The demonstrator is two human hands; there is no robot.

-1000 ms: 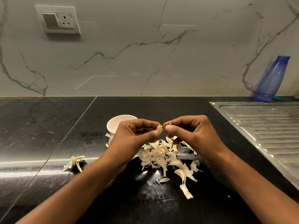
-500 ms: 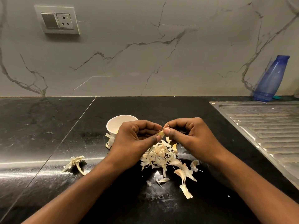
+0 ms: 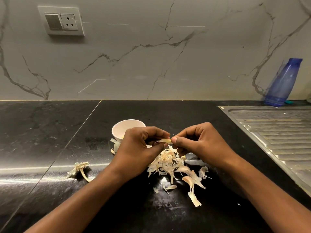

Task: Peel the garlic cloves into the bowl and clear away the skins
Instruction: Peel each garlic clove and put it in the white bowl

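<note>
A pale garlic clove is held between both hands just above the black counter. My left hand pinches its left end with thumb and fingers. My right hand pinches its right end, thumb tip against the clove. Under the hands lies a heap of papery garlic skins, with more strips trailing to the front right. A small white bowl stands just behind my left hand, partly hidden by it. What is inside the bowl cannot be made out.
A stripped garlic stem with skins lies on the counter to the left. A steel sink drainboard fills the right side. A blue plastic bottle leans on the marble wall behind it. A wall socket sits upper left.
Both hands have lowered slightly toward the skin heap, and more of the clove now shows between the fingertips. The bowl and skins stay where they were.
</note>
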